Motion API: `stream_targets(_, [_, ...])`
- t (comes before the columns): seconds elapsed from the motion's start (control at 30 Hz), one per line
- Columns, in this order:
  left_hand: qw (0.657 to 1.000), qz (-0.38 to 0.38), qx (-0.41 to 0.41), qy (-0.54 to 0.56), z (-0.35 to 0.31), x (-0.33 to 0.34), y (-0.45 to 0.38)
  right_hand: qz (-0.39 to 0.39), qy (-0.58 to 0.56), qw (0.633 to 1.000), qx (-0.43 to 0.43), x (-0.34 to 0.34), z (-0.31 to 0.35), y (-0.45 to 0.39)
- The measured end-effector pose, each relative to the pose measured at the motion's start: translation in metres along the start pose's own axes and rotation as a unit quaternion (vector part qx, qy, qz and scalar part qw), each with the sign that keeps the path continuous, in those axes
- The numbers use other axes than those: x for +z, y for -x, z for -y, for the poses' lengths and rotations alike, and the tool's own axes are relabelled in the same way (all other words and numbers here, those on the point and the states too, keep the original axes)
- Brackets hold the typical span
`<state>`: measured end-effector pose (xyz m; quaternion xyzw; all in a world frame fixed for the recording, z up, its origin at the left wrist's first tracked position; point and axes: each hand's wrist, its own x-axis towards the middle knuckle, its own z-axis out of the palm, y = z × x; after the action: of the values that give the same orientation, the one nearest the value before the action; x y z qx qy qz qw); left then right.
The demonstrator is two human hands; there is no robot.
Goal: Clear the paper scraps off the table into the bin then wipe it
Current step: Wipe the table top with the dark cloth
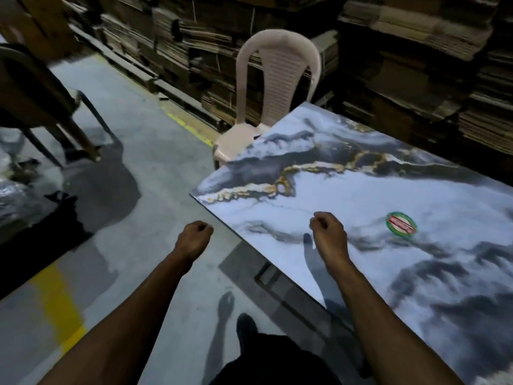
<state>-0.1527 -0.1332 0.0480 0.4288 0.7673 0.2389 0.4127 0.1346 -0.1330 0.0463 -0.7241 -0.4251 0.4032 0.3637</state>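
Observation:
The table (347, 195) has a white, grey and gold marble-pattern top and fills the right half of the view. A round green and red sticker (401, 222) lies on it. My right hand (327, 227) hovers over the table's near left part with its fingers curled and nothing visible in it. My left hand (195, 234) hangs over the floor just left of the table's edge, fingers curled too, holding nothing that I can see. No paper scraps, bin or cloth show in this view.
A pale plastic chair (274, 87) stands at the table's far corner. Stacks of flattened cardboard (416, 65) line the back. A dark table with metal legs (50, 107) stands at the left. The grey floor (133, 190) carries yellow lines.

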Motion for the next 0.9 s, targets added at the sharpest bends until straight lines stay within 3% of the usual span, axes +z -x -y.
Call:
stream_targets(0.2, [0.998, -0.022, -0.034, 0.048, -0.012, -0.066, -0.107, 0.043, 0.046, 0.998, -0.028, 0.085, 0.077, -0.061])
stream_targets(0.4, [0.995, 0.032, -0.043, 0.090, -0.024, -0.092, -0.215, 0.073, 0.006, 0.997, 0.012, 0.159, 0.114, -0.111])
stream_targets(0.73, [0.980, 0.196, -0.017, 0.033, -0.052, -0.147, -0.416, -0.069, 0.086, 0.991, 0.070, 0.294, 0.175, -0.196])
stream_targets(0.9, [0.971, 0.238, 0.001, 0.016, -0.089, -0.178, -0.484, -0.080, 0.108, 0.981, 0.142, 0.339, 0.213, -0.232])
